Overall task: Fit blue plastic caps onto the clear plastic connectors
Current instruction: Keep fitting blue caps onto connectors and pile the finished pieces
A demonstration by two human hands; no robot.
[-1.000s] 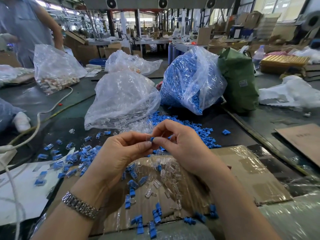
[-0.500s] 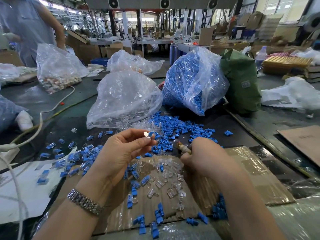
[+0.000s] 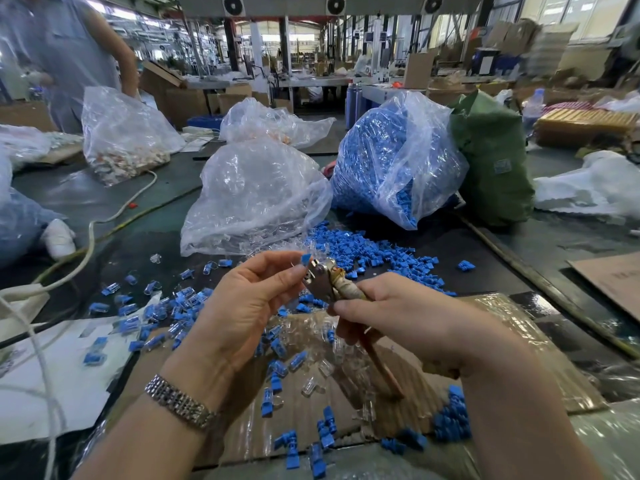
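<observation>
Blue cap (image 3: 306, 259) on clear connector, small, wedge-shaped, glossy.

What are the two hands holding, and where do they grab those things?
Left hand pinches a blue cap at its lower end. Right hand grips pliers by the handles.

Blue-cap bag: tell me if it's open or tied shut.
Open: the blue-cap bag lies tipped, mouth loose, and caps have spilled onto the table.

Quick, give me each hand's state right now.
Left hand: pinches a capped connector at its fingertips.
Right hand: grips the pliers, whose metal head meets that piece.
</observation>
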